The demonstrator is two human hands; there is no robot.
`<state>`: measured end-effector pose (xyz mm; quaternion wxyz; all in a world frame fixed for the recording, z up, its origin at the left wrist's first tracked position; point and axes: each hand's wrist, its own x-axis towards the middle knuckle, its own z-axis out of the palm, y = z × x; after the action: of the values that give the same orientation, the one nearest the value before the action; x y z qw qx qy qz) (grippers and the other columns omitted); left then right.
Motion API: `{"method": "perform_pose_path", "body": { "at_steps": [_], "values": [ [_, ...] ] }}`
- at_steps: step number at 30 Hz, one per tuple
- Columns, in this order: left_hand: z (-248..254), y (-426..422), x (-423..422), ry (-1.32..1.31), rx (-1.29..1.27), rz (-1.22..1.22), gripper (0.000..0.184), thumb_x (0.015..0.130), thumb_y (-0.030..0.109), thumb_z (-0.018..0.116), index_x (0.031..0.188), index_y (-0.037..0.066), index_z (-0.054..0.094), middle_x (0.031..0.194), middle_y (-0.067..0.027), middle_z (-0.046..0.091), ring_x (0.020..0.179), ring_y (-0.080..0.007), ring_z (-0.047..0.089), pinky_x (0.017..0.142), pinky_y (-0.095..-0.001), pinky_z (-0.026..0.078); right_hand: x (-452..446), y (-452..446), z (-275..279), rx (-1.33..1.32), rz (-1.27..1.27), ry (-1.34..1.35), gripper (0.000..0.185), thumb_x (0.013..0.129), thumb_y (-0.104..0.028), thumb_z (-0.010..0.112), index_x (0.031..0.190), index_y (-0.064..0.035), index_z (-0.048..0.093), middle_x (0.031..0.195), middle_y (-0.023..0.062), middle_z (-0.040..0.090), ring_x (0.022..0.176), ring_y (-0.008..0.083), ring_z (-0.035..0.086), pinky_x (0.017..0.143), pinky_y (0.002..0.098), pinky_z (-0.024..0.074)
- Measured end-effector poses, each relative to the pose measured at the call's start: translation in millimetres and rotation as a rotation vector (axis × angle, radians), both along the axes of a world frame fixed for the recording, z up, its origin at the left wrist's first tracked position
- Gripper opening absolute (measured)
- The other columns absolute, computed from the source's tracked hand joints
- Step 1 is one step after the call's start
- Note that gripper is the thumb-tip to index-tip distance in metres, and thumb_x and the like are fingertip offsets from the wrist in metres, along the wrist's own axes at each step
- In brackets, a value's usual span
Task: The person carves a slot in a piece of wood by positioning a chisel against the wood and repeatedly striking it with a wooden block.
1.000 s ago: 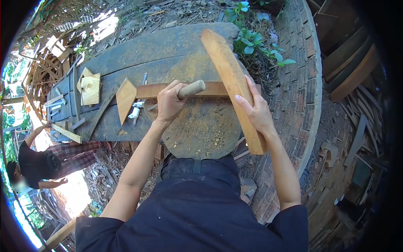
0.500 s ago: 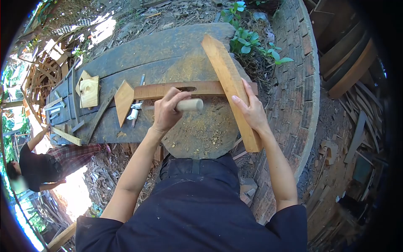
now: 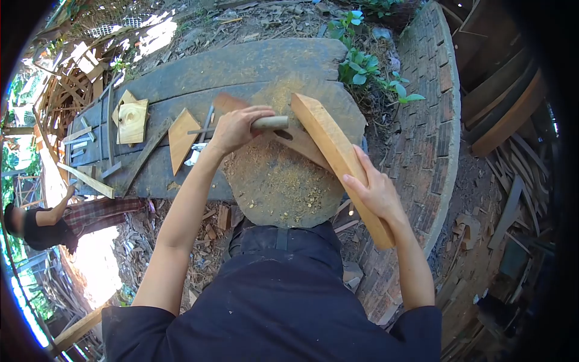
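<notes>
My left hand (image 3: 237, 128) is closed around a chisel (image 3: 270, 122); its round pale handle points right and its narrow blade points left. Beneath that hand lies a reddish-brown wooden bar (image 3: 301, 148) with an oval slot, slanting down to the right and partly covered by the hand. My right hand (image 3: 377, 188) grips a thick, slightly bent wooden piece (image 3: 329, 136), thumb on top and fingers on the far side. That piece slants across the bar's right end and hides it. Both rest over a round wooden block (image 3: 259, 193) strewn with shavings.
A dark plank bench (image 3: 199, 78) extends left, bearing a pointed wood offcut (image 3: 180, 140), a pale square block (image 3: 131, 123) and several strips. A brick wall edge (image 3: 422, 139) runs along the right. Another person (image 3: 48, 226) is at the far left by the bench.
The slotted bar has turned, its left end swinging away from me. My left hand with the chisel has moved up slightly. The bent wooden piece and my right hand have shifted down and right.
</notes>
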<state>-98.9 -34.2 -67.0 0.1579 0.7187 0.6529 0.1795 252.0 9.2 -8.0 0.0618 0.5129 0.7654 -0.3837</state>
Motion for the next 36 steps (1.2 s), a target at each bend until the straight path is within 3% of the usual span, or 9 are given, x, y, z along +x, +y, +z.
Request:
{"method": "perform_pose_path", "body": {
  "at_steps": [4,6,7,8,9,13,17,23,36],
  "values": [
    [29,23,-3,-0.055,0.100,0.014,0.049,0.075,0.020,0.079,0.122,0.021,0.066,0.102,-0.0007,0.071,0.089,-0.0229,0.068,0.085,-0.0370,0.056,3,-13,-12,0.016,-0.101,0.158,0.076,0.088,-0.050,0.059,0.152,-0.0242,0.029,0.111,0.0321,0.064,0.106,0.0485,0.061,0.093,0.0513,0.0485],
    [56,30,-12,-0.571,0.095,0.228,0.030,0.081,0.024,0.078,0.106,0.010,0.068,0.085,-0.0037,0.068,0.073,-0.0158,0.064,0.074,-0.0337,0.055,0,-15,-3,-0.040,-0.118,0.099,0.076,0.088,-0.050,0.059,0.152,-0.0236,0.028,0.112,0.0313,0.065,0.107,0.0484,0.061,0.094,0.0508,0.0479],
    [66,32,-18,-0.567,0.091,0.226,0.030,0.081,0.024,0.078,0.106,0.010,0.068,0.085,-0.0037,0.068,0.073,-0.0158,0.064,0.074,-0.0337,0.055,1,-17,-5,-0.044,-0.121,0.103,0.076,0.088,-0.050,0.059,0.152,-0.0236,0.028,0.112,0.0313,0.065,0.107,0.0484,0.061,0.094,0.0508,0.0479],
    [77,34,-25,-0.804,0.144,0.284,0.021,0.085,0.024,0.075,0.094,0.008,0.064,0.080,-0.0043,0.063,0.068,-0.0143,0.061,0.069,-0.0319,0.054,2,-16,-8,-0.024,-0.115,0.111,0.076,0.088,-0.049,0.059,0.153,-0.0236,0.028,0.112,0.0312,0.065,0.108,0.0482,0.061,0.094,0.0505,0.0477],
    [85,35,-29,-1.040,0.200,0.342,0.023,0.089,0.025,0.072,0.082,0.007,0.060,0.076,-0.0048,0.059,0.063,-0.0127,0.058,0.065,-0.0301,0.052,2,-16,-11,-0.002,-0.107,0.121,0.076,0.088,-0.049,0.059,0.153,-0.0236,0.028,0.112,0.0312,0.065,0.108,0.0481,0.061,0.094,0.0502,0.0476],
    [95,45,6,-1.428,0.500,0.425,0.031,0.091,0.022,0.068,0.071,0.010,0.048,0.062,-0.0013,0.046,0.046,-0.0098,0.044,0.047,-0.0277,0.040,4,-17,-16,0.029,-0.098,0.157,0.077,0.088,-0.049,0.059,0.153,-0.0232,0.027,0.111,0.0312,0.065,0.107,0.0477,0.061,0.094,0.0497,0.0477],
    [71,50,18,-1.431,0.623,0.455,0.029,0.091,0.015,0.068,0.072,0.009,0.048,0.055,-0.0013,0.047,0.039,-0.0088,0.043,0.036,-0.0249,0.033,2,-19,-13,0.022,-0.107,0.139,0.077,0.088,-0.049,0.059,0.153,-0.0230,0.027,0.108,0.0311,0.066,0.105,0.0473,0.062,0.093,0.0498,0.0481],
    [66,49,36,-1.374,0.677,0.605,0.032,0.092,0.016,0.066,0.069,0.010,0.045,0.057,-0.0004,0.044,0.041,-0.0086,0.040,0.040,-0.0252,0.033,2,-19,-13,0.032,-0.106,0.140,0.076,0.088,-0.049,0.059,0.153,-0.0239,0.027,0.105,0.0308,0.067,0.103,0.0471,0.063,0.091,0.0499,0.0489],
    [74,37,40,-1.322,0.712,0.522,0.033,0.093,0.013,0.064,0.068,0.009,0.042,0.055,-0.0018,0.042,0.039,-0.0084,0.037,0.038,-0.0253,0.031,1,-20,-14,0.026,-0.116,0.140,0.075,0.089,-0.049,0.058,0.153,-0.0245,0.027,0.105,0.0302,0.067,0.101,0.0472,0.064,0.091,0.0502,0.0493]
  ]
}}
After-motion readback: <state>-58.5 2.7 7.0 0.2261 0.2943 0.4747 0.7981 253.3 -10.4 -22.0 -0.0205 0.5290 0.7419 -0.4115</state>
